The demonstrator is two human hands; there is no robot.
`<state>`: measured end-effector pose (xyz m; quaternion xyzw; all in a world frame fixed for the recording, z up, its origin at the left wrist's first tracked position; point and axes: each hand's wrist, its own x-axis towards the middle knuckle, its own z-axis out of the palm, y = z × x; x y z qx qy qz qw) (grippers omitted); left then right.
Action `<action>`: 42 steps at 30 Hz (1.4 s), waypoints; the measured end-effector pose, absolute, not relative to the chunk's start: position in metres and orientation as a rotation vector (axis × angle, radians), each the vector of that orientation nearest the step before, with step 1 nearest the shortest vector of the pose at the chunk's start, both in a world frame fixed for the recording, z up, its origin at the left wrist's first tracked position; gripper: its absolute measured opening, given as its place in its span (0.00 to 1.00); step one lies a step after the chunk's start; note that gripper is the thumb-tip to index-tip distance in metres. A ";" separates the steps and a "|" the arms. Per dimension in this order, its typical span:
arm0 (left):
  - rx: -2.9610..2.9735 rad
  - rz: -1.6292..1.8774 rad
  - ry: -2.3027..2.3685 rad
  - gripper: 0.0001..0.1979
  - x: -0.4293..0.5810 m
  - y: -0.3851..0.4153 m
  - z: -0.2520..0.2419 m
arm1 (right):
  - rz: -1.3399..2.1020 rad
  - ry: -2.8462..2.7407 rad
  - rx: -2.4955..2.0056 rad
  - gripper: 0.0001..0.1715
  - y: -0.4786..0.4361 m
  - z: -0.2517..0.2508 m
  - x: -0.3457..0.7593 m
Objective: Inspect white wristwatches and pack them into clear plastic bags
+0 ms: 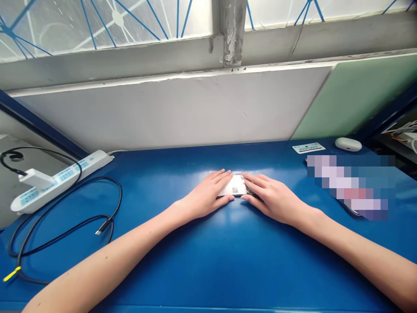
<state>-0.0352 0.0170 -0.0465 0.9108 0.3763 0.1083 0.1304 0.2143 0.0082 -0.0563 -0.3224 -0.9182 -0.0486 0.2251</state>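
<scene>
I have both grips down on the blue tabletop, and the flat pale piece lies directly between them, flush on the surface. The left grip is spread open with its fingers laid across the piece's left part and its thumb against the near edge. The right grip mirrors it, fingers flat over the right end and thumb tucked at the near corner. Neither is clenched; both rest on the piece rather than closing around it. It reads as thin, light and stiff, with a printed square code on a smooth, slightly glossy top, so I judge it slides easily on this slick tabletop and gives little to get under. Something darker shows under the right fingers, but I cannot tell what it is. I would take it by the short edges or pinch across the long edges, keeping off the coded face and not bending it. Well out beyond the left grip sit a white power strip with a white plug in it, and a looped black cable. Beyond the right grip are a white label and a small white rounded case, well apart from the piece.
</scene>
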 end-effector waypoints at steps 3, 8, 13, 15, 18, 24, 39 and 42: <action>2.693 0.263 1.136 0.28 -0.033 0.013 -0.045 | 0.126 -2.453 -0.884 0.18 0.022 -0.057 0.228; 2.695 0.328 1.104 0.23 -0.035 0.010 -0.047 | 0.149 -2.390 -0.914 0.19 0.035 -0.060 0.238; 2.599 0.449 0.977 0.23 -0.039 0.013 -0.047 | 0.128 -2.417 -0.863 0.19 0.032 -0.063 0.234; 2.583 0.455 0.913 0.23 -0.040 0.012 -0.046 | 0.102 -2.406 -0.826 0.17 0.031 -0.063 0.234; 2.590 0.461 0.867 0.23 -0.039 0.012 -0.046 | 0.063 -2.381 -0.745 0.14 0.032 -0.061 0.235; 2.576 0.584 0.962 0.21 -0.039 0.011 -0.049 | 0.075 -2.182 -0.753 0.09 0.030 -0.052 0.238; 2.549 0.578 1.003 0.38 -0.041 0.009 -0.049 | 1.044 -1.644 -1.084 0.21 0.039 -0.042 0.240; 2.559 0.577 1.023 0.44 -0.040 0.009 -0.047 | 1.128 -1.749 -1.162 0.22 0.041 -0.048 0.239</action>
